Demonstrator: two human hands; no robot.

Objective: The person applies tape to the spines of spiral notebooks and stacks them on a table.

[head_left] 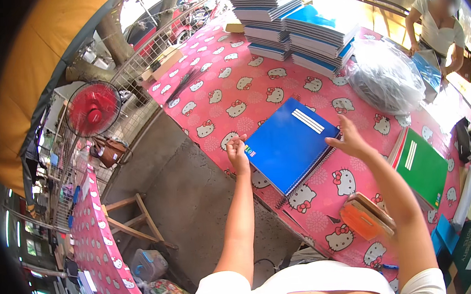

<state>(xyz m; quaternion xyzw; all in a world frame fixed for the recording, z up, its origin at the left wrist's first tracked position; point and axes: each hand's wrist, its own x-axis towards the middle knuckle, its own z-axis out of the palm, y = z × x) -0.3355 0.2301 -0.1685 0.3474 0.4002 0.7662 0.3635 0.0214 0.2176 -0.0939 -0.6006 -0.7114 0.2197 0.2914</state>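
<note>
A blue-covered notebook (296,147) with white label lines lies in front of me on the pink table; a spiral binding shows along its lower right edge. Beside its left corner, my left hand (238,154) rests against the edge with fingers loosely bent, not wrapped over the cover. At the opposite edge, my right hand (352,139) has its fingers spread and thumb at the cover's border. An orange and brown case or pouch (361,217) lies under my right forearm. To the right sits a green notebook (422,168) on top of others.
Tall stacks of blue notebooks (267,20) stand at the far side, beside a clear plastic bag (386,77). A tape dispenser (465,140) is at the right edge. Another person (437,26) handles a blue item at the far right. A red fan (93,109) stands left.
</note>
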